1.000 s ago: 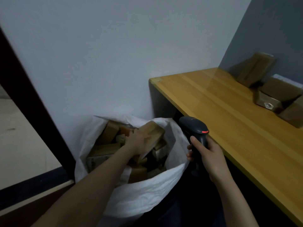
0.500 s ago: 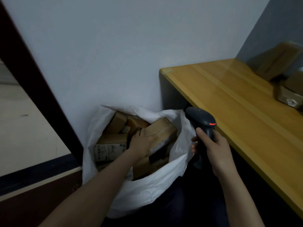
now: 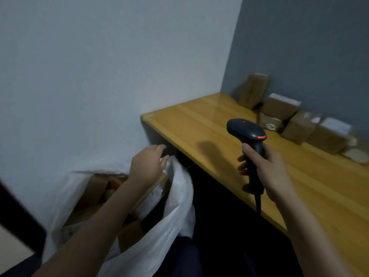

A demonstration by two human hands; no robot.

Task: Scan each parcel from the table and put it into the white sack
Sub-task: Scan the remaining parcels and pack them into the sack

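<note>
Lifted clear of the white sack, the left hand hangs empty over its mouth, fingers relaxed. Remaining cardboard parcels — brown, some white-labelled — line the worktop's back edge, upper right. The right hand is nearer them, but it grips the barcode scanner.

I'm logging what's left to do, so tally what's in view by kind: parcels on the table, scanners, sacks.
Parcels on the table: 6, the rightmost blurred
Scanner: 1, held in the right hand
White sack: 1, parcels inside too hidden to count
Total: 8
</note>
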